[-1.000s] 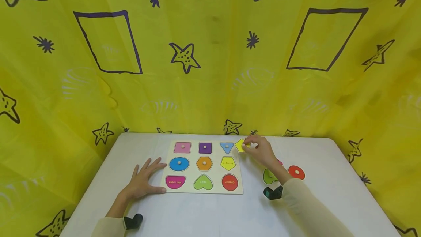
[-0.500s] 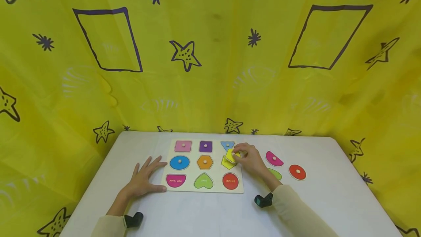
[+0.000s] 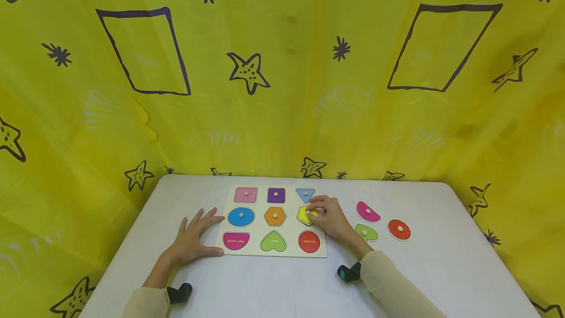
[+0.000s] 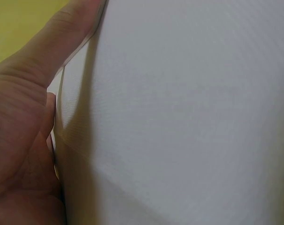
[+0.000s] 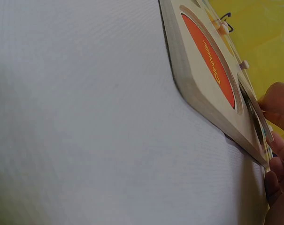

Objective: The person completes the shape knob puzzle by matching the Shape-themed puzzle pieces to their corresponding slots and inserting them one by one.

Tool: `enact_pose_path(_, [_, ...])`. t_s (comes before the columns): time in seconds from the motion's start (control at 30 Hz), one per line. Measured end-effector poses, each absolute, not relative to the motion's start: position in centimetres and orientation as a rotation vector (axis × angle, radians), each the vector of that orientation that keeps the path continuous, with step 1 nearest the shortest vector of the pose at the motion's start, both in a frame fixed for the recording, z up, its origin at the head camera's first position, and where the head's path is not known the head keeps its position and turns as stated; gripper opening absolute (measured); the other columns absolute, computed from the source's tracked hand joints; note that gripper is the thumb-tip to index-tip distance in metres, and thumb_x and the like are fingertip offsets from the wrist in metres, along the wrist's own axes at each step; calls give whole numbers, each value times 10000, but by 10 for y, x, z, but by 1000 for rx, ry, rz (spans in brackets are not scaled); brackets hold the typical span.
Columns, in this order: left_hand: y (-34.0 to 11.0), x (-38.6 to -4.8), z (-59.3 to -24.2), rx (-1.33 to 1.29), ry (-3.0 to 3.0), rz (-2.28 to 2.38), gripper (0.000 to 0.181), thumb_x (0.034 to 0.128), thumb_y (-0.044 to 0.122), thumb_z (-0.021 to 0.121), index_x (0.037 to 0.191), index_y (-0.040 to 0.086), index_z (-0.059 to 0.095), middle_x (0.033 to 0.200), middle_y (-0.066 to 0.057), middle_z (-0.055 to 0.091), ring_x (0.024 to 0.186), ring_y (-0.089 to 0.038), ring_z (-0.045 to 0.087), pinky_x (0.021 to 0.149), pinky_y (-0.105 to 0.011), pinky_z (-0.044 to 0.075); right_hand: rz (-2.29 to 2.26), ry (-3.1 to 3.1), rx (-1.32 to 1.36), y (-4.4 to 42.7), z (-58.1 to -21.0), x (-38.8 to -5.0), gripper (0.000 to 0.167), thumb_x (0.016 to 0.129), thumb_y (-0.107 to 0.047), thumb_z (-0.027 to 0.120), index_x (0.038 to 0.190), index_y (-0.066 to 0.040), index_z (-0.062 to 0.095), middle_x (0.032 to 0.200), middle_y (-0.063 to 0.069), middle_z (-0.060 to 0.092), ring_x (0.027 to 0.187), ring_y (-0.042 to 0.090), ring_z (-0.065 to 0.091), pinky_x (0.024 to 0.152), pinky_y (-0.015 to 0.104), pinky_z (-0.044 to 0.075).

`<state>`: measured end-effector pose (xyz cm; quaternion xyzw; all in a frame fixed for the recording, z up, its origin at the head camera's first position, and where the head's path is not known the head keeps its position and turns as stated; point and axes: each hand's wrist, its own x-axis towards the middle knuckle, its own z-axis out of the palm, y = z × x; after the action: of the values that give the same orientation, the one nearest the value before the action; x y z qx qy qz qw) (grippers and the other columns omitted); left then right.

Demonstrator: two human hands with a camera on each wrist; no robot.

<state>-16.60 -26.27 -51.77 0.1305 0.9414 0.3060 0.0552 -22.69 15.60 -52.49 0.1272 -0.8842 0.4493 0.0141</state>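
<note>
My right hand (image 3: 333, 221) pinches the knob of a yellow pentagon puzzle piece (image 3: 303, 216) over the pentagon recess of the wooden peg puzzle board (image 3: 259, 205). In the right wrist view the pentagon piece (image 5: 259, 111) sits tilted, one edge raised above the board. My left hand (image 3: 192, 240) lies with fingers spread at the board's left edge, thumb and fingertips touching it. In the left wrist view the thumb (image 4: 52, 40) runs along that edge. Pink, purple, light blue, blue and orange knobbed pieces sit in their recesses.
Right of the board lie a magenta half-round piece (image 3: 368, 212), a green heart piece (image 3: 366, 233) and a red circle piece (image 3: 399, 230). The half-round, heart and circle recesses (image 3: 309, 242) show printed words. A yellow patterned curtain (image 3: 282, 126) hangs behind the white table (image 3: 273, 288).
My right hand has carried the yellow pentagon piece from beyond the board's upper right corner, left and nearer, then lowered it onto its recess. My left hand has stayed put.
</note>
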Motion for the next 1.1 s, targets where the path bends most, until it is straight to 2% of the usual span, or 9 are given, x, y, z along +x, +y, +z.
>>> enact_pose_path(0.37, [-264,-166,-521,377,2872,913,911,690,524,896,1473,202,557,1642,-175,338,1531,-499,90,1146,-758,-97,1353,-2770,393,153,-530,-227,73,878,-128,816,947,-152,812,1280,61,651,1219,290,464,982,466,497])
enact_pose_path(0.63, [-264,-165,-520,404,2878,930,896,698,511,895,1468,200,560,1632,-191,348,1519,-518,101,1135,-771,-89,1341,-2792,351,152,-531,-227,77,869,-131,830,941,-151,816,1282,56,652,1240,291,464,1016,475,509])
enact_pose_path(1.1, [-264,-167,-520,392,2867,933,906,695,524,894,1471,197,557,1641,-180,337,1526,-512,83,1141,-763,-100,1342,-2784,342,154,-528,-227,46,875,-154,829,917,-146,813,1269,56,657,1235,296,477,998,474,504])
